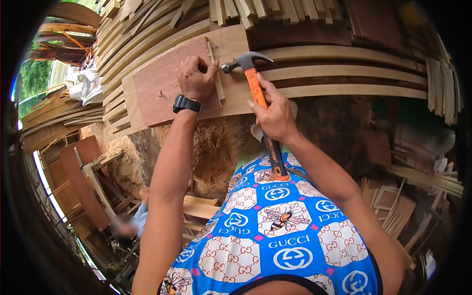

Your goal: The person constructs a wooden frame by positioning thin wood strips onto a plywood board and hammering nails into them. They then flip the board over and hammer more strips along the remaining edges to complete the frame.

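Note:
My right hand [276, 110] is wrapped round the orange and black handle of a claw hammer [256, 88]. The hammer's dark head is raised near the right edge of a thin wooden strip [216, 73], its striking face turned left. My left hand [197, 78], with a black watch on the wrist, rests on a reddish plywood sheet [162, 88]. Its fingers are curled, thumb and fingertips drawn together beside the strip; anything small between them is too hidden to make out. The strip lies across the sheet's right edge, over a paler board [236, 44].
Long wooden slats [344, 73] run under and beside the boards. Stacked battens [275, 7] lie at the far side, and more sticks [440, 93] at the right. Sawdust [214, 152] covers the ground below. Another person [140, 219] is at lower left, near timber pieces.

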A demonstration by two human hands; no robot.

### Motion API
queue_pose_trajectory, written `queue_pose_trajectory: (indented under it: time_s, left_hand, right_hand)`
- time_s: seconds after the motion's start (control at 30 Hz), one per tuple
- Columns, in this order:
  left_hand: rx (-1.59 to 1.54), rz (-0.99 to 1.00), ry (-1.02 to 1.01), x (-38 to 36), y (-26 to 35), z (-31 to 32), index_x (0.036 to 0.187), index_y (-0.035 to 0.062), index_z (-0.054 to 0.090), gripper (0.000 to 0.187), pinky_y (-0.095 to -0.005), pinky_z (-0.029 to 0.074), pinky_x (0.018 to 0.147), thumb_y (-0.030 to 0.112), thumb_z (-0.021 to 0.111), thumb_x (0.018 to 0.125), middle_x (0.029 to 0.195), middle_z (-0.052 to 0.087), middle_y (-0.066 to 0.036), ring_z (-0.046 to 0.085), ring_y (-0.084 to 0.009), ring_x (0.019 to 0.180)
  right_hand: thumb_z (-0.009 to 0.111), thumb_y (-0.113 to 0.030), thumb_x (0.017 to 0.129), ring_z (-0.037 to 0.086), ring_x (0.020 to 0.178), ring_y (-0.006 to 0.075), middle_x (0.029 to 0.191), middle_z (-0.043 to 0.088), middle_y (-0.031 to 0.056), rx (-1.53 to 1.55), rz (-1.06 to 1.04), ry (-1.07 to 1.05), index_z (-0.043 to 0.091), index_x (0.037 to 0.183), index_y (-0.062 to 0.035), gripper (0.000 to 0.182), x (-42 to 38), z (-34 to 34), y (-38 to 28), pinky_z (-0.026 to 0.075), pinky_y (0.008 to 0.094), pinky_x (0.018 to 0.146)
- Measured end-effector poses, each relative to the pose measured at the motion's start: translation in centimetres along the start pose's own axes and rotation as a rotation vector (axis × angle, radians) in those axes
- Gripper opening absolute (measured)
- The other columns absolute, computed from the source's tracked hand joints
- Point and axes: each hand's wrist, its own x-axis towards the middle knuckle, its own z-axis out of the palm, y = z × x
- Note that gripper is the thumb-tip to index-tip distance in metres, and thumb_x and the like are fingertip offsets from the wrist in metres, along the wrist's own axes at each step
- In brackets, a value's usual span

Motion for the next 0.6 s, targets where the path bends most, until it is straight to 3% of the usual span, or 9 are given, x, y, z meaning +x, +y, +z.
queue_pose_trajectory:
  time_s: [0.03, 0.07, 0.2, 0.43, 0.47, 0.5, 0.6]
  left_hand:
    - [-0.016, -0.003, -0.034, 0.1, 0.0, 0.1, 0.072, 0.0076, 0.058, 0.039, -0.0456, 0.046, 0.069, 0.033, 0.086, 0.082, 0.074, 0.063, -0.010, 0.059, -0.0323, 0.072]
    - [-0.024, 0.001, -0.039, 0.2, 0.3, 0.4, 0.072, 0.0076, 0.058, 0.039, -0.0456, 0.046, 0.069, 0.033, 0.086, 0.082, 0.074, 0.063, -0.010, 0.059, -0.0323, 0.072]
    - [0.062, 0.033, 0.038, 0.4, 0.9, 0.9, 0.072, 0.0075, 0.060, 0.039, -0.0475, 0.048, 0.070, 0.036, 0.085, 0.082, 0.074, 0.065, -0.010, 0.061, -0.0331, 0.074]
    - [0.090, 0.073, 0.019, 0.6, 0.4, 0.8, 0.073, 0.0060, 0.063, 0.041, -0.0460, 0.051, 0.070, 0.040, 0.082, 0.083, 0.075, 0.066, -0.013, 0.065, -0.0333, 0.074]
    - [0.082, 0.034, -0.002, 0.7, 0.4, 0.7, 0.073, 0.0078, 0.062, 0.038, -0.0467, 0.051, 0.075, 0.039, 0.082, 0.082, 0.079, 0.067, -0.011, 0.064, -0.0334, 0.079]
    - [0.071, -0.003, -0.020, 0.8, 0.6, 0.7, 0.072, 0.0095, 0.061, 0.036, -0.0474, 0.050, 0.080, 0.038, 0.081, 0.081, 0.082, 0.067, -0.010, 0.064, -0.0335, 0.084]
    - [0.069, -0.057, -0.054, 0.9, 1.1, 0.4, 0.074, 0.0088, 0.062, 0.036, -0.0475, 0.051, 0.081, 0.038, 0.081, 0.082, 0.082, 0.068, -0.011, 0.065, -0.0340, 0.085]
  right_hand:
    - [0.071, -0.011, 0.090, 0.073, 0.113, 0.0294, 0.136, 0.066, 0.0290, -0.004, 0.011, -0.007, 0.046, 0.153, 0.0048, 0.069, -1.0, -0.1, 0.6, 0.055, 0.0350, 0.095]
    - [0.070, -0.010, 0.091, 0.072, 0.115, 0.0265, 0.136, 0.066, 0.0289, 0.051, 0.229, -0.059, 0.045, 0.153, 0.0053, 0.069, -2.0, -0.6, -0.6, 0.054, 0.0339, 0.096]
    - [0.070, -0.008, 0.092, 0.067, 0.127, 0.0256, 0.138, 0.066, 0.0284, 0.052, 0.105, 0.077, 0.045, 0.153, 0.0045, 0.068, -4.7, 0.5, 0.0, 0.052, 0.0331, 0.102]
    - [0.072, -0.007, 0.092, 0.067, 0.127, 0.0293, 0.141, 0.064, 0.0271, 0.167, 0.091, 0.157, 0.047, 0.152, 0.0051, 0.066, -7.4, 3.2, 1.2, 0.053, 0.0344, 0.102]
    - [0.069, -0.002, 0.097, 0.052, 0.058, 0.0046, 0.080, 0.065, 0.0011, 0.154, 0.040, 0.169, 0.039, 0.161, -0.0045, 0.071, -7.8, 4.0, 1.8, 0.045, 0.0243, 0.053]
    - [0.069, -0.002, 0.097, 0.052, 0.058, 0.0046, 0.080, 0.065, 0.0011, 0.161, 0.041, 0.180, 0.039, 0.161, -0.0045, 0.071, -7.9, 4.3, 2.3, 0.045, 0.0243, 0.053]
    - [0.070, -0.003, 0.096, 0.050, 0.057, 0.0032, 0.086, 0.067, 0.0010, 0.195, 0.004, 0.137, 0.042, 0.160, -0.0031, 0.069, -8.2, 4.2, 2.5, 0.044, 0.0234, 0.052]
